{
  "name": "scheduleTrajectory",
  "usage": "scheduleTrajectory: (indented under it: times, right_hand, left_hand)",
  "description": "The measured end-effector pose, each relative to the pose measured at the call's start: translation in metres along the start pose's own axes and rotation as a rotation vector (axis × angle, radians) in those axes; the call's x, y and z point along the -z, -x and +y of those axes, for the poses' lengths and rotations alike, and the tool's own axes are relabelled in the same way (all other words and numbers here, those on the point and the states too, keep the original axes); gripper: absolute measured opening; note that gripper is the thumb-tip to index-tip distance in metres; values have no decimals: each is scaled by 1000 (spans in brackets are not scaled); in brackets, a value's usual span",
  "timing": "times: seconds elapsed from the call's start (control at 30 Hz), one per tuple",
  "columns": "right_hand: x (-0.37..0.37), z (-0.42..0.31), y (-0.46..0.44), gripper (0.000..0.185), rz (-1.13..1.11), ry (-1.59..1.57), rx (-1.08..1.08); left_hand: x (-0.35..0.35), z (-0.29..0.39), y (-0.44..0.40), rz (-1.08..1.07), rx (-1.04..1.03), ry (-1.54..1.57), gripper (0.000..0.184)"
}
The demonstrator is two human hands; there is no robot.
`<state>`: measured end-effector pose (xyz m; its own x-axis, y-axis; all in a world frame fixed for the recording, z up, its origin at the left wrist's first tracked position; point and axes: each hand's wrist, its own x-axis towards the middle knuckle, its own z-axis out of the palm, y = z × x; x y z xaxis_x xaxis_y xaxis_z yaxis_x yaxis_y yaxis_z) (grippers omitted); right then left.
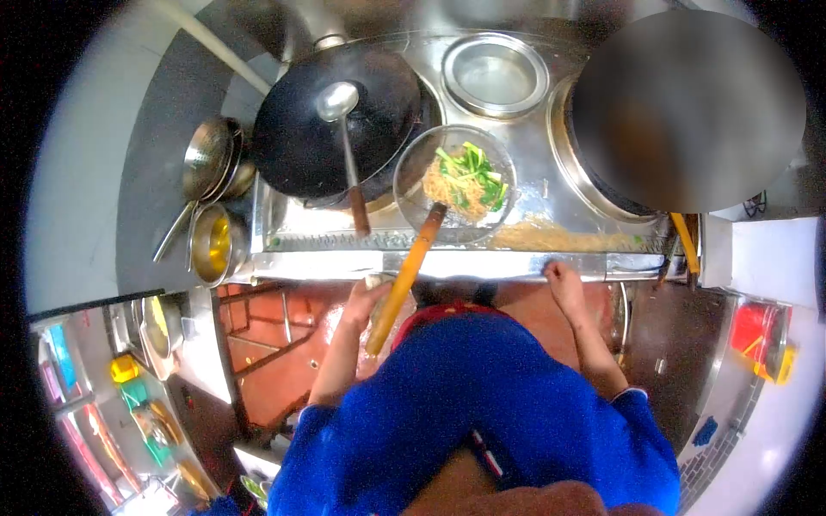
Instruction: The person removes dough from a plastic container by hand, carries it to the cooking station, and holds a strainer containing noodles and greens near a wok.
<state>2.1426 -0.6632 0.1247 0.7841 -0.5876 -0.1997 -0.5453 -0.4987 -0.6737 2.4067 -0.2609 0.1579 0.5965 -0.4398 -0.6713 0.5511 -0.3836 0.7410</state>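
Observation:
My left hand (368, 299) is at the stove's front edge, fingers closed round a small white thing, perhaps a folded cloth. Close beside it runs the yellow wooden handle (403, 288) of a round strainer (411, 193). Thin noodles (449, 191) and cut green vegetables (473, 165) lie in the strainer, which rests on the steel stove top. My right hand (563, 285) is curled at the front edge on the right, with nothing visible in it. A ladle (337, 101) with a wooden grip lies across the black wok (288, 142).
A round steel pot (454, 73) is set in the stove top at the back. On the right, a blur covers most of another burner (564, 146). Strainers (206, 159) and a bowl of yellow liquid (220, 243) are at the left. Food scraps (551, 235) line the front gutter.

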Motion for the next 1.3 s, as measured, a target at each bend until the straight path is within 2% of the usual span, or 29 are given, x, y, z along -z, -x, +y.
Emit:
scheduleTrajectory:
  times: [0.03,0.13,0.17,0.2,0.27,0.3,0.33,0.37,0.43,0.5,0.53,0.6,0.63,0.67,0.73,0.77,0.83,0.9,1.0,1.07,1.1,1.13,1.23,1.27,1.3]
  right_hand:
    - [-8,-9,4,14,-19,-12,29]
    - [-22,-29,14,14,-152,3,90]
    - [-24,-32,16,14,-210,12,111]
    - [-31,-29,19,14,-234,13,116]
    - [-50,-33,11,14,-293,13,159]
    - [-56,-38,5,15,-328,-92,144]
    - [-56,-60,-4,16,-332,-165,114]
    - [-50,-93,-8,18,-338,-237,77]
    - [-59,-127,-26,17,-435,-458,18]
    - [-66,-169,-54,16,-486,-604,-12]
    - [-67,-195,-65,16,-508,-674,-32]
    - [-61,-247,-78,17,-531,-627,24]
    - [-72,-258,-85,17,-510,-576,116]
    - [-82,-262,-88,18,-473,-518,194]
    - [-102,-261,-85,18,-420,-405,359]
    - [-102,-262,-76,19,-407,-389,359]
    - [-103,-249,-59,18,-349,-328,398]
    - [-105,-221,-46,11,-289,-337,431]
    - [-89,-156,-36,12,-152,-311,405]
    - [-34,-143,-33,17,-21,-213,104]
    - [-17,-101,-47,20,140,-87,180]
    - [27,-100,-49,18,372,73,111]
    - [142,-62,-77,27,829,394,142]
    - [173,-55,-85,29,890,473,158]
    - [198,-45,-96,34,854,590,173]
  left_hand:
    - [8,-19,-7,-10,-28,14,34]
    - [-11,24,23,-14,40,-35,33]
    - [-4,3,10,-65,45,89,34]
    - [5,-18,3,-140,55,112,38]
    - [2,-9,14,-259,54,168,46]
    - [-3,1,21,-319,182,181,57]
    - [-8,0,26,-150,184,58,66]
    - [-7,4,28,-223,260,95,68]
    - [-4,3,27,-332,257,146,70]
    - [-1,-20,11,-410,99,171,71]
    - [3,-31,4,-401,113,163,68]
    - [5,-47,-10,-399,146,143,63]
    - [5,-45,-4,-385,41,140,61]
    - [6,-38,7,-394,-60,136,59]
    - [13,-64,-16,-268,290,257,57]
    - [19,-51,0,-355,125,249,58]
    - [26,-70,-16,-368,123,294,59]
    - [22,-59,8,-129,48,145,65]
    - [6,-9,42,-42,163,53,66]
    - [5,7,50,-38,167,-13,65]
    - [13,-4,42,-77,188,14,65]
    - [17,-13,35,-111,195,41,65]
    - [28,-31,15,-199,198,117,65]
    - [33,-44,7,-226,194,142,65]
    - [39,-60,-3,-201,188,138,65]
